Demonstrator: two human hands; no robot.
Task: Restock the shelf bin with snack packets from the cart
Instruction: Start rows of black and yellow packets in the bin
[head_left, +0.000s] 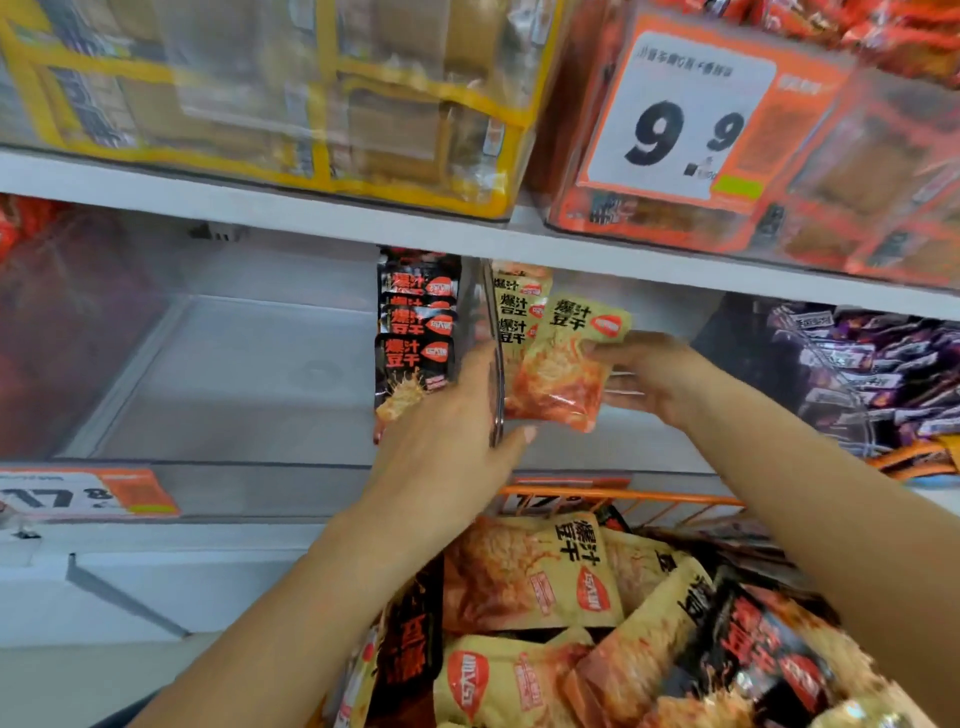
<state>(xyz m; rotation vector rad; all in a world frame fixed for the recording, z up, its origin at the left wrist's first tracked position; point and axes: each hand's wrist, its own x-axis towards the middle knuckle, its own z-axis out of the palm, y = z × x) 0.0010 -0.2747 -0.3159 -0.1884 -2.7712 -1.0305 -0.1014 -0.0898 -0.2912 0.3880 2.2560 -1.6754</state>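
My right hand (660, 379) pinches a yellow-and-orange snack packet (563, 364) by its right edge and holds it upright inside the right clear shelf bin (644, 447). It sits in front of a short row of matching yellow packets (517, 312). My left hand (457, 431) grips the clear bin wall (497, 384) between the two bins, thumb on the right side. Its fingers press against a row of upright black packets (415, 332) in the left bin (234, 364). Below, the orange wire cart (623, 496) holds several loose yellow packets (530, 571) and black packets (769, 649).
The left bin is bare apart from the black row at its right end. The white shelf above (311, 213) carries yellow and orange tubs and a 9.9 price tag (685, 119). Purple packets (872, 374) fill the bin at the right. A price tag (88, 493) hangs at lower left.
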